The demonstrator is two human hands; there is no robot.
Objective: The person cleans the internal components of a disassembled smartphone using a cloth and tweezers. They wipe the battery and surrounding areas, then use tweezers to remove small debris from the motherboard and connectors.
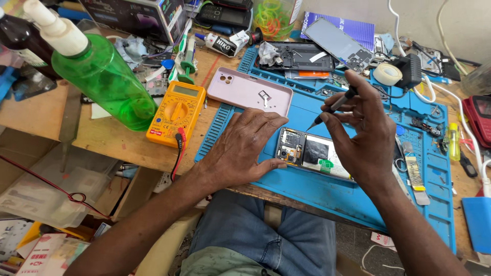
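Note:
An opened phone (312, 152) lies on the blue work mat (327, 191) with its circuit board and battery bared. My left hand (244, 145) rests flat on the mat, fingers spread, thumb touching the phone's left end. My right hand (360, 134) holds a thin dark screwdriver (333, 108), its tip hanging just above the phone's upper left part. A pink phone back cover (249, 91) lies on the mat's far left corner, just beyond my left hand.
A yellow multimeter (176, 113) and a green spray bottle (100, 74) stand to the left on the wooden bench. Another dismantled phone (296, 56), a loose screen (337, 43), a tape roll (387, 74) and tools crowd the far and right side.

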